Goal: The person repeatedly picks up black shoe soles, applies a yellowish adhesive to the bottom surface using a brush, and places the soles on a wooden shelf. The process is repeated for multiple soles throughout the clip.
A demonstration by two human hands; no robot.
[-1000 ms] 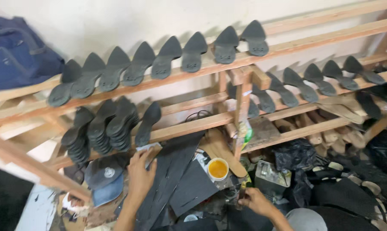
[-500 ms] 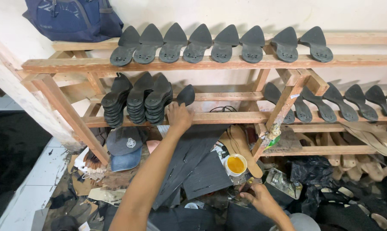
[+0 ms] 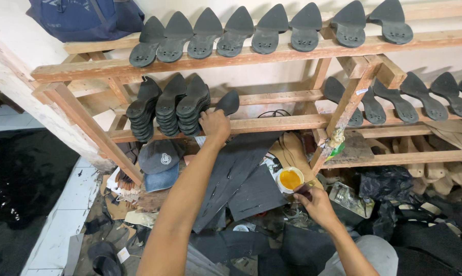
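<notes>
On the middle shelf rail (image 3: 272,124), left hand (image 3: 214,126) grips a black sole (image 3: 228,102), long axis upright, leaning back. Right hand (image 3: 318,204) clenched by the glue cup (image 3: 290,180); contents unclear.

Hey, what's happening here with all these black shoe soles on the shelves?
A person sits facing a wooden rack lined with black soles. Their left hand reaches up to a single sole leaning on the middle shelf, beside three stacks of soles. Their right hand sits low, by a small cup of yellow liquid. Dark sheet material leans below the rack.
</notes>
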